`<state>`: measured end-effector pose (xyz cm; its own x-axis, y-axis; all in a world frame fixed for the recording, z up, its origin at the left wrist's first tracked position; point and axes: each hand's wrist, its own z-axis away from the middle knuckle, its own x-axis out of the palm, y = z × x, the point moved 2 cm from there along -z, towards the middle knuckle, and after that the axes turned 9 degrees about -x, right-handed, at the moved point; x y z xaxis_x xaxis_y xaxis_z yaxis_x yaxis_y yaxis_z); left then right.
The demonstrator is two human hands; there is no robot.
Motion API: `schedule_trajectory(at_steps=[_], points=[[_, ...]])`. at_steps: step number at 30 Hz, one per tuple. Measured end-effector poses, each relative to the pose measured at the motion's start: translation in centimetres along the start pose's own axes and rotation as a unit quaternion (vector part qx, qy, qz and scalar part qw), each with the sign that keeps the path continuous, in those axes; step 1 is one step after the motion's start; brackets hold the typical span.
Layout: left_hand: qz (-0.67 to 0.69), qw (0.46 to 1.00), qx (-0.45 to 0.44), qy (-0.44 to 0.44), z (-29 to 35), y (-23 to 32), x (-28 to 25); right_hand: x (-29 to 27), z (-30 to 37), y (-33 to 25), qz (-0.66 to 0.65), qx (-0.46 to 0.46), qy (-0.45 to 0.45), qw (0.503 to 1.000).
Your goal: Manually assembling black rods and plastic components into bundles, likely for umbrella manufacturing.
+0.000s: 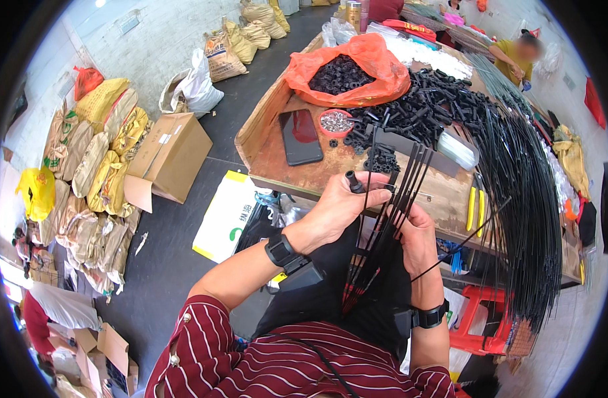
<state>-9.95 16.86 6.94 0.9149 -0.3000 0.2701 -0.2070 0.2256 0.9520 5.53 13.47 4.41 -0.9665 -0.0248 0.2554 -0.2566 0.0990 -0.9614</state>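
Observation:
My left hand (340,204) is closed, with a short black plastic tube (354,182) between its fingers, the tube's open end pointing up. Close beside it, my right hand (415,229) is closed around a bundle of thin black rods (377,249), which stands tilted over my lap; its lower ends look reddish. A separate thin rod (460,247) slants off to the right from near my right wrist. Just beyond my hands, small black rings (382,159) lie on the wooden table (267,142). My fingertips on the rods are partly hidden.
An orange bag (383,66) of black parts, a bowl (336,123) of small metal pieces, a phone (301,136) and yellow-handled pliers (476,205) lie on the table. Long black rods (523,199) hang over its right edge. A red stool (480,322) stands below. Another person (513,60) sits far right.

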Motion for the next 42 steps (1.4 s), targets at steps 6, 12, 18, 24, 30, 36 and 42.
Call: schedule_trajectory(at_steps=[6, 12, 18, 24, 30, 36, 42], points=[[0.141, 0.989, -0.04, -0.019, -0.2, -1.2, -0.2, 0.8, 0.1, -0.2, -0.036, -0.002, -0.013, 0.999], [0.12, 0.993, 0.002, -0.012, 0.0, -1.3, -0.2, 1.0, 0.2, -0.2, 0.042, -0.084, 0.01, 0.996], [0.102, 0.994, 0.022, -0.014, 0.1, -1.1, 0.2, 0.7, -0.1, 0.1, 0.033, -0.061, 0.012, 0.998], [0.11, 0.993, 0.011, -0.031, -0.3, -1.6, -0.2, 0.6, -0.1, 0.1, -0.004, -0.031, 0.004, 1.0], [0.117, 0.993, -0.007, -0.028, -0.2, -1.4, 0.0, 0.9, -0.1, -0.1, -0.003, -0.015, 0.015, 1.0], [0.126, 0.989, -0.021, -0.074, -0.3, -1.3, -0.2, -0.2, -0.3, 0.4, -0.052, 0.026, -0.015, 0.998], [0.082, 0.986, -0.053, -0.135, -0.6, 0.2, -1.2, -0.4, -0.5, 0.9, -0.103, 0.071, -0.052, 0.991]])
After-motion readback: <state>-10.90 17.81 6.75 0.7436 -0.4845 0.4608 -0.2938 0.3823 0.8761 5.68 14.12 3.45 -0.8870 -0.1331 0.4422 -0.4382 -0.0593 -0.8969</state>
